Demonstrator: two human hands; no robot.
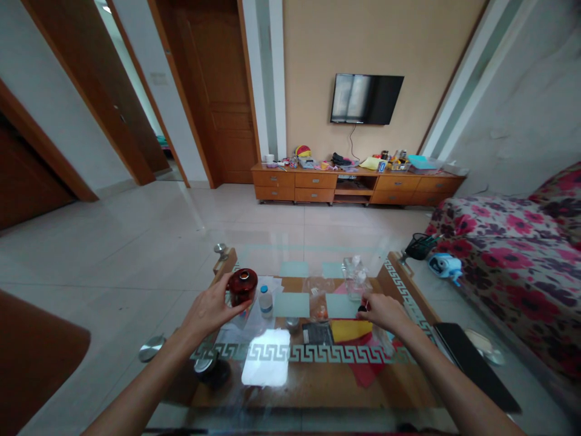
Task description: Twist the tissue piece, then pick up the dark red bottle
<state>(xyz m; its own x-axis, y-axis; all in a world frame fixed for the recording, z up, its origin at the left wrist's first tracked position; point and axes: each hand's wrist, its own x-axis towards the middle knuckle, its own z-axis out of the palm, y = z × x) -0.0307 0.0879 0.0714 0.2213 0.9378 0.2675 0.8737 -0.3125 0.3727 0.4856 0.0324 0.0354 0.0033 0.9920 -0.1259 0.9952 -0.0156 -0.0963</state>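
My left hand point(206, 313) is closed around a dark reddish-brown, translucent round pot point(242, 287), gripping its side at the left part of the glass table point(267, 396). A small light ring shows on top of the pot. Over the right part of the table, my right hand point(385, 311) pinches a small round black piece point(362, 309), whose exact kind I cannot make out. Just right of the pot stands a clear bottle with a blue cap point(265, 301). Beyond my right hand are clear glass or plastic items point(357, 278).
A dark lidded jar point(209, 367) is near the table's front left. Papers, a black packet point(318, 333) and a yellow packet point(351, 330) show at or beneath the glass. To the right are a black laptop-like slab point(476, 366) and a floral sofa point(503, 266). A low cabinet point(313, 181) stands ahead.
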